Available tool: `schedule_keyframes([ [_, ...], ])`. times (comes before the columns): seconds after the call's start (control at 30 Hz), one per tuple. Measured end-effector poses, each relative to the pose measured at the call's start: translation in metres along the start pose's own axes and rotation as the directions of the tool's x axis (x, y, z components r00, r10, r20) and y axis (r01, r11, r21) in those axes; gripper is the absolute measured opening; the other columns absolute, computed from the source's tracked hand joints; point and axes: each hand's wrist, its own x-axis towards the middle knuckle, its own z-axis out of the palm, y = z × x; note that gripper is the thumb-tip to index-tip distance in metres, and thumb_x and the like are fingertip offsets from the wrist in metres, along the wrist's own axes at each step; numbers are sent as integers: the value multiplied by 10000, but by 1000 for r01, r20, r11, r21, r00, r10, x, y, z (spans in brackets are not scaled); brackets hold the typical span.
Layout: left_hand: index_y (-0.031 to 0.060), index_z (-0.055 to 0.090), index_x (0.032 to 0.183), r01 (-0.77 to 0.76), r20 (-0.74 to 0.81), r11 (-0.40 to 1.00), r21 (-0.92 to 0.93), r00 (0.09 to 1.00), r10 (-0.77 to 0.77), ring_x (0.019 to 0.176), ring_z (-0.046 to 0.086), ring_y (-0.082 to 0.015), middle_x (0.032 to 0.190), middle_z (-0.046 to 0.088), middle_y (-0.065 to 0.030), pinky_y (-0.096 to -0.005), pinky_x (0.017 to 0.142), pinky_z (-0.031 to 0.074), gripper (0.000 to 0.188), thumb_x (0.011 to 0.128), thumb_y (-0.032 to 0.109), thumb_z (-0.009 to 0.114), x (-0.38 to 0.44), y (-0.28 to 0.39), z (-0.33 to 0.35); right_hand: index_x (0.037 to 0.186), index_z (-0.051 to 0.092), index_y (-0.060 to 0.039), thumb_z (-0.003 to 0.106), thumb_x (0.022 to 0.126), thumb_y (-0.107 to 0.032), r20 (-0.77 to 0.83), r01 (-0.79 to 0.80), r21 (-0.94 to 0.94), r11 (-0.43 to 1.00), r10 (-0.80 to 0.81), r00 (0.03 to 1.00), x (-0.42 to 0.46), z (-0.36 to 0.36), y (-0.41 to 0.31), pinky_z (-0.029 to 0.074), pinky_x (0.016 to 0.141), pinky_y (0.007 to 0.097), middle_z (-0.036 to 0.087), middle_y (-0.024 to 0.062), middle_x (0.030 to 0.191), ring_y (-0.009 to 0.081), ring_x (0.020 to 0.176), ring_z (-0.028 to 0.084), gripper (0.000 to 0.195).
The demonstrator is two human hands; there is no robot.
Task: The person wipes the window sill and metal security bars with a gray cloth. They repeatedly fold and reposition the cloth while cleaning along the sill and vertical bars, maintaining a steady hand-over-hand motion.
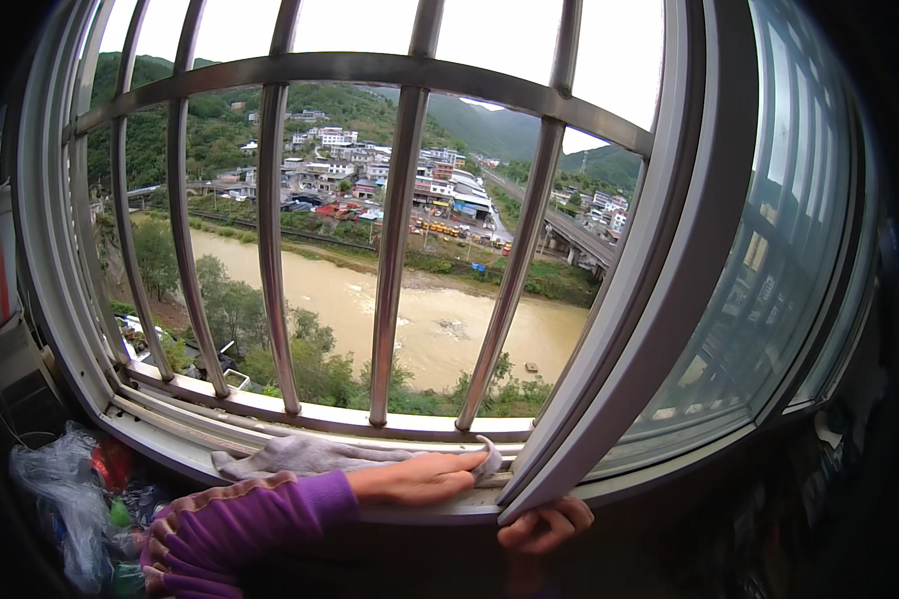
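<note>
A crumpled light grey cloth (307, 455) lies along the window track (195, 433) at the sill. Over its right end lies my left hand (427, 479), fingers stretched towards the sliding sash, the cloth's tip curling up past them. A purple ribbed cuff covers that wrist. My right hand (545, 526) is at the lower corner of the sash frame (629, 404), its fingers curled in near the sill's front edge. Whether it grips the frame or only rests against it is hard to see.
Metal security bars (393, 262) stand outside the opening, with a brown river beyond. Glass panes (749, 299) fill the right side. At the lower left sits a clear plastic bag (64, 494) among coloured items, near a boxy grey object (15, 374). Below the sill is dark.
</note>
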Motion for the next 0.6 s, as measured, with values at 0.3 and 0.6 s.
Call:
schedule_keyframes([
  [0.3, -44, 405, 1051, 192, -48, 933, 305, 981, -186, 865, 556, -424, 892, 560, -263, -461, 779, 428, 294, 818, 136, 413, 39, 9, 15, 793, 420, -48, 495, 789, -167, 11, -125, 46, 991, 125, 992, -2, -1, -6, 418, 724, 379, 423, 117, 897, 251, 858, 459, 141],
  [0.6, 22, 521, 891, 219, -320, 662, 716, 947, 33, 749, 581, -305, 738, 577, -139, -413, 674, 475, 295, 917, 315, 494, -45, 9, 15, 781, 446, -51, 520, 783, -169, 113, -76, 103, 992, 65, 991, 1, -16, 5, 408, 723, 378, 460, 116, 878, 248, 824, 472, 139],
])
